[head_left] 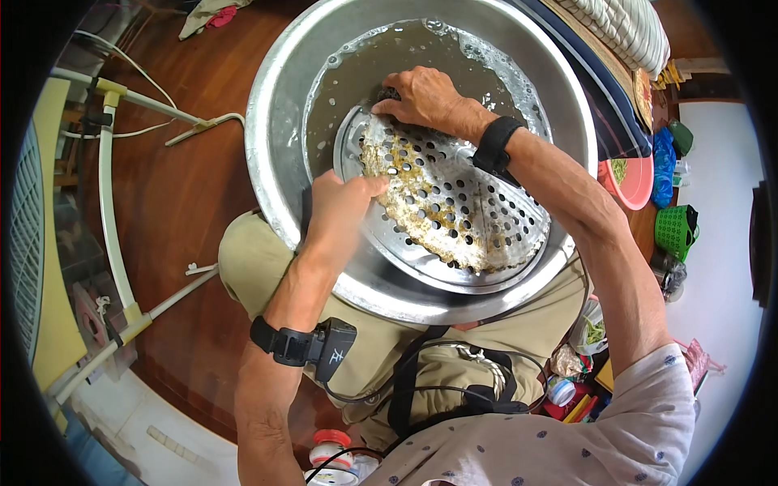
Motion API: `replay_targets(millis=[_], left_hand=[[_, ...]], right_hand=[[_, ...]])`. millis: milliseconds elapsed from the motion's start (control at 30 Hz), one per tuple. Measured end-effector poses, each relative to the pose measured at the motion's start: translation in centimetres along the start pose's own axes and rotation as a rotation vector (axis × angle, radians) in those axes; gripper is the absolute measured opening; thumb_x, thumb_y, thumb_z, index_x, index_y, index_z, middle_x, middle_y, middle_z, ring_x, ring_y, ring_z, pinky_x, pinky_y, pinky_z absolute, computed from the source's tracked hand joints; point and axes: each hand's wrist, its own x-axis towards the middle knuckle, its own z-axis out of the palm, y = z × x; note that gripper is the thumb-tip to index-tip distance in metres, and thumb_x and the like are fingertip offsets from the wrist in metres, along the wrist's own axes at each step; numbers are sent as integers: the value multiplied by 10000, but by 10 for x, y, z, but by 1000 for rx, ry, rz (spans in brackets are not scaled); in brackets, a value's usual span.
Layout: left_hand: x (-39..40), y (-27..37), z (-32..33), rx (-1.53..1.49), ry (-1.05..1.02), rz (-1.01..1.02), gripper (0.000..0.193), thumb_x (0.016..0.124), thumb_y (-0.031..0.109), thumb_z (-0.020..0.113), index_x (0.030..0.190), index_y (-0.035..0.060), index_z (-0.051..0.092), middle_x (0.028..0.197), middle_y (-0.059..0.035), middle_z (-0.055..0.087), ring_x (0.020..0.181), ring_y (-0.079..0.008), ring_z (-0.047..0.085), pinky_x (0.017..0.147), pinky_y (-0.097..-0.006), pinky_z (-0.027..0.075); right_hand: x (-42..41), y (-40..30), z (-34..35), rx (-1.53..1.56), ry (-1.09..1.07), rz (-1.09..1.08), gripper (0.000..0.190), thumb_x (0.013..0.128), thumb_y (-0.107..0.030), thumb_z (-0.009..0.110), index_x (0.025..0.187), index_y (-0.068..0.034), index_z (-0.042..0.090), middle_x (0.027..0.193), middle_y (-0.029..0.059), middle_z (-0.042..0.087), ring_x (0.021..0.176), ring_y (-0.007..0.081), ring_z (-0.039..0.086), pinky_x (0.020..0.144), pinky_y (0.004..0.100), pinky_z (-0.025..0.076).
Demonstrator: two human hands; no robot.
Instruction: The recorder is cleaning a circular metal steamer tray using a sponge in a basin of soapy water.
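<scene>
A large stainless steel basin rests across my knees with murky, sudsy water in it. Tilted inside is a round perforated metal steamer plate, wet and stained yellow-brown in patches. My left hand grips this plate at its left side, a digit lying on the upper face and the other fingers hidden. At the plate's far edge, my right hand is closed over a dark scouring pad, mostly covered by the fingers. Both wrists wear black straps; a small black device sits on the left one.
White tubular stand legs and a cable are on the wooden floor at left. A pink bowl with green vegetables, a green basket and plastic bags stand at right. Folded dark fabric lies beside the basin's far right.
</scene>
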Motion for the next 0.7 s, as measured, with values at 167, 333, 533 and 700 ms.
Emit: replay_targets(millis=[167,333,533,700], left_hand=[[-4,4,4,-72,-39,1,379,714,3,643,1071,-89,557,927,-145,629,808,-206,624,734,-325,519],[1,-2,0,-22,23,-20,378,713,-2,641,1072,-89,557,930,-145,629,813,-206,624,747,-325,517],[0,-3,3,9,19,47,237,708,104,660,848,-76,597,770,-90,586,659,-134,526,620,-264,433],[-3,0,6,-3,31,39,239,708,104,661,852,-76,598,776,-89,588,664,-135,529,634,-268,435]], right_hand=[[-1,1,3,27,31,10,494,781,-460,642,1079,-67,639,866,193,660,862,349,639,779,419,515],[-1,3,1,69,6,-6,508,780,-453,644,1101,-60,628,887,197,660,871,351,638,790,415,509],[9,10,4,225,-67,167,623,661,-471,715,1148,-95,617,1020,183,647,1000,331,607,871,391,479],[18,12,7,348,-135,221,704,605,-439,736,1159,-27,597,1046,189,641,1012,329,601,887,361,470]])
